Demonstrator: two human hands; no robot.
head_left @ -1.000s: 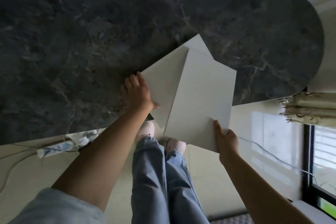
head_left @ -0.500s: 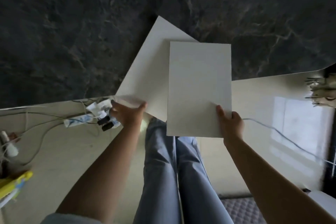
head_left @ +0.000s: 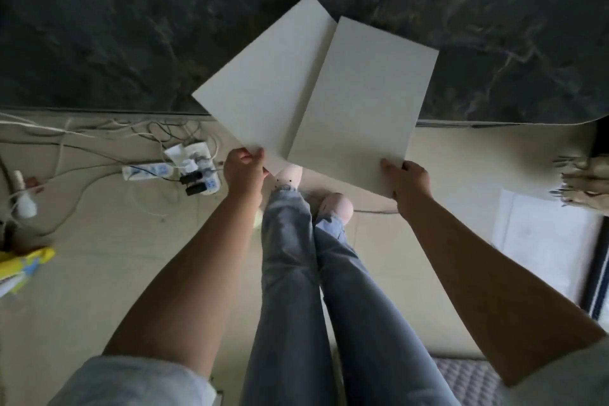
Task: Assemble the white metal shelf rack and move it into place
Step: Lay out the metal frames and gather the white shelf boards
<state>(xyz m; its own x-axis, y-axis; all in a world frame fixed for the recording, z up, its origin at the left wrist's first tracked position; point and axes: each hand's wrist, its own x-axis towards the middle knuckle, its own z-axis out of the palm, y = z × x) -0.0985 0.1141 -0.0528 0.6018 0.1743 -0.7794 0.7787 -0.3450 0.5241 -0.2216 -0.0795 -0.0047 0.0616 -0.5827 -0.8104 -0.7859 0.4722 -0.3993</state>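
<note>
Two flat white shelf panels are held up in front of me, over the near edge of the dark marble table (head_left: pixel 99 26). My left hand (head_left: pixel 244 169) pinches the near corner of the left panel (head_left: pixel 263 89), which lies tilted like a diamond. My right hand (head_left: pixel 407 178) grips the near right corner of the right panel (head_left: pixel 362 105). The right panel overlaps the left one along its long edge. Both panels hang above my legs and feet.
A power strip (head_left: pixel 171 168) with plugs and tangled white cables lies on the beige floor at the left. A yellow package (head_left: pixel 23 264) sits at the far left edge. A fringed cloth (head_left: pixel 583 181) hangs at the right, a quilted mat (head_left: pixel 468 376) lies bottom right.
Both panels came off the table toward me. My left hand shifted from the left panel's side to its near corner. The right panel tilted and the view dropped toward the floor.
</note>
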